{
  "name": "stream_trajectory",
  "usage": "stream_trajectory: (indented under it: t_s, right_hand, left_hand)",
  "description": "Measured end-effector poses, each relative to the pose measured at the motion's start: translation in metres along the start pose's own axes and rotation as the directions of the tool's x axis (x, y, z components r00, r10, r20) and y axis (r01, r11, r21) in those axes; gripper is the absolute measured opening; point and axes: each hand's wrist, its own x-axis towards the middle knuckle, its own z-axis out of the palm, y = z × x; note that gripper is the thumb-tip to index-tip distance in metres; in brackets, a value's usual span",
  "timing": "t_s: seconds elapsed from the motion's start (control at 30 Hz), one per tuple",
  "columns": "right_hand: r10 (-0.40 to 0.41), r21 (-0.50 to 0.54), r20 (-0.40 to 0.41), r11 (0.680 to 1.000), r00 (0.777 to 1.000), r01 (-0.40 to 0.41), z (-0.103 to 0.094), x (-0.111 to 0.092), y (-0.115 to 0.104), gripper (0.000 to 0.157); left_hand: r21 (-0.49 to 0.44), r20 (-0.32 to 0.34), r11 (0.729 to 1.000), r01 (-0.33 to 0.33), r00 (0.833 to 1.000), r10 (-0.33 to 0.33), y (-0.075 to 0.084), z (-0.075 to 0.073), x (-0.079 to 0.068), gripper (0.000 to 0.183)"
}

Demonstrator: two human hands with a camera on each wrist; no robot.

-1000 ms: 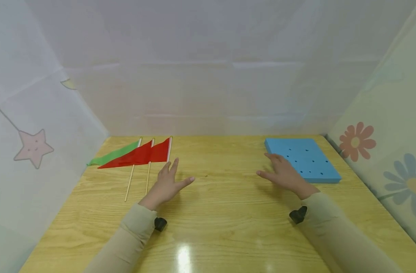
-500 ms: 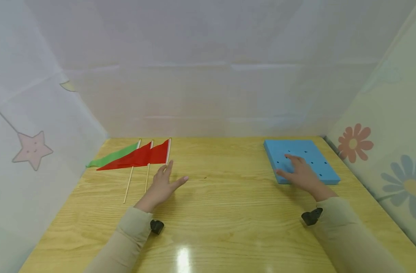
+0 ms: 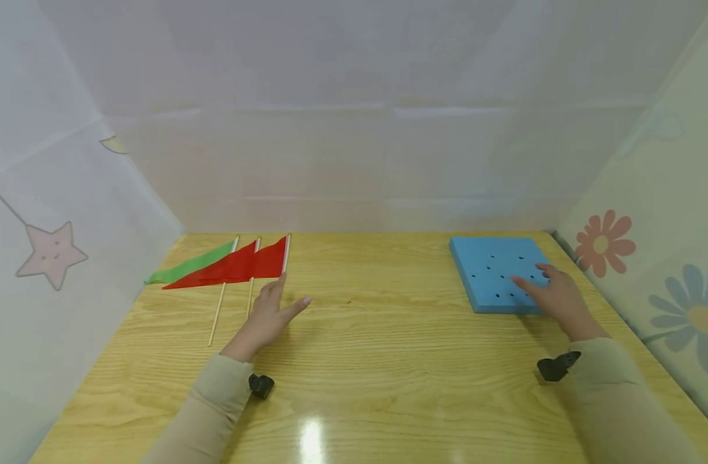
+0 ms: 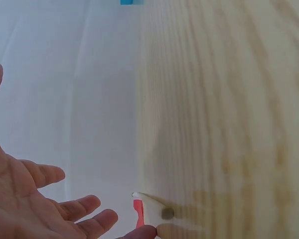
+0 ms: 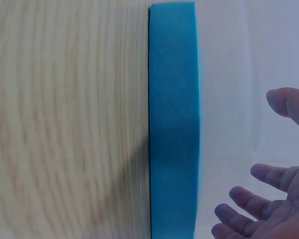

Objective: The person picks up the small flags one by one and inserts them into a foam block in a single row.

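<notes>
Right hand (image 3: 565, 304), fingers spread, has moved rightward to the blue board's (image 3: 484, 283) near-right corner; left hand (image 3: 265, 323), also spread, stays near the red flags (image 3: 269, 263).

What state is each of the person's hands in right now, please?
Left hand: open, holding nothing, near the rightmost red triangular flag.
Right hand: open, holding nothing, near the flat blue board dotted with holes.

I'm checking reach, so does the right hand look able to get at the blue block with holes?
Likely yes: the right hand hovers above the blue block, holding nothing, and nothing visible stands between them.
</notes>
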Motion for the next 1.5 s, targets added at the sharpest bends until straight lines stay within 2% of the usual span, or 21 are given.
stream_trajectory:
  t_s: [0.23, 0.4, 0.57, 0.77, 1.03, 1.23, 1.37, 1.5]
  right_hand:
    - [0.036, 0.045, -0.045, 0.998, 0.998, -0.034, -0.003, 0.000, 0.020, 0.090]
    - [0.068, 0.114, -0.058, 0.992, 0.996, -0.061, -0.008, -0.002, 0.029, 0.091]
    - [0.103, 0.173, -0.054, 0.981, 0.993, -0.092, -0.012, -0.003, 0.040, 0.092]
    - [0.159, 0.189, -0.046, 0.971, 0.986, -0.148, -0.015, -0.006, 0.054, 0.091]
    - [0.187, 0.175, -0.001, 0.967, 0.982, -0.183, -0.013, -0.005, 0.064, 0.087]
    - [0.194, 0.145, 0.034, 0.970, 0.980, -0.197, -0.011, -0.002, 0.067, 0.088]
    - [0.185, 0.106, 0.044, 0.976, 0.982, -0.188, -0.010, -0.002, 0.071, 0.089]
    - [0.150, 0.093, 0.046, 0.984, 0.988, -0.153, -0.010, -0.001, 0.076, 0.090]
  left_hand:
    - [0.018, -0.005, 1.000, 0.003, 1.000, -0.002, -0.007, -0.005, 0.004, 0.096]
    - [-0.031, -0.003, 0.999, 0.021, 1.000, -0.021, -0.014, -0.008, 0.006, 0.089]
    - [-0.104, 0.017, 0.993, 0.064, 0.998, -0.062, -0.018, -0.009, 0.005, 0.089]
    - [-0.110, 0.039, 0.990, 0.085, 0.996, -0.081, -0.021, -0.010, 0.007, 0.094]
    - [-0.123, 0.034, 0.983, 0.134, 0.991, -0.131, -0.028, -0.014, 0.013, 0.087]
    - [-0.046, 0.006, 0.990, 0.132, 0.991, -0.131, -0.028, -0.014, 0.014, 0.084]
    - [0.069, -0.017, 0.991, 0.117, 0.993, -0.116, -0.025, -0.015, 0.017, 0.083]
    - [0.171, -0.018, 0.978, 0.121, 0.993, -0.120, -0.023, -0.016, 0.020, 0.078]
